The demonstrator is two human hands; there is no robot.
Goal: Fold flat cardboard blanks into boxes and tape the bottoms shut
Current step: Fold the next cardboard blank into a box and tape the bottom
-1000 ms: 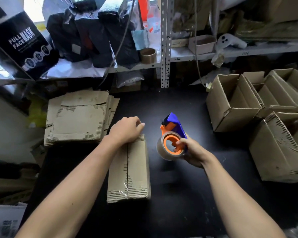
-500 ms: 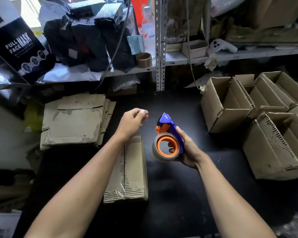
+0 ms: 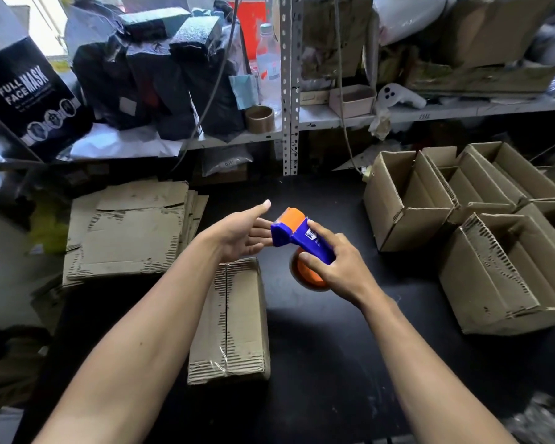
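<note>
Tape dispenser is gripped in the right hand at frame centre, held above the desk; blue body is wrapped by fingers and thumb, orange-cored tape roll hangs beneath the hand. Left hand is held flat and relaxed, palm up, at 9 o'clock of the dispenser; fingertips appear to touch the dispenser's blue nose, though contact is partly hidden.

Folded box lies bottom-up on the desk at 7 o'clock of the dispenser, under the left forearm. Its flaps are closed along a centre seam; clear tape is seen at the near end only, and whether it runs the full seam cannot be told.

Stack of flat blanks is placed at 9 o'clock, just beside the box's far left corner. Finished open boxes are grouped at 3 o'clock, lying on their sides, touching each other, well apart from the hands.

On the shelf at 12 o'clock are seen: a spare tape roll, a plastic bottle, black bags, a small open carton. A black "FULL FACE MASK" box stands at 10 o'clock.
</note>
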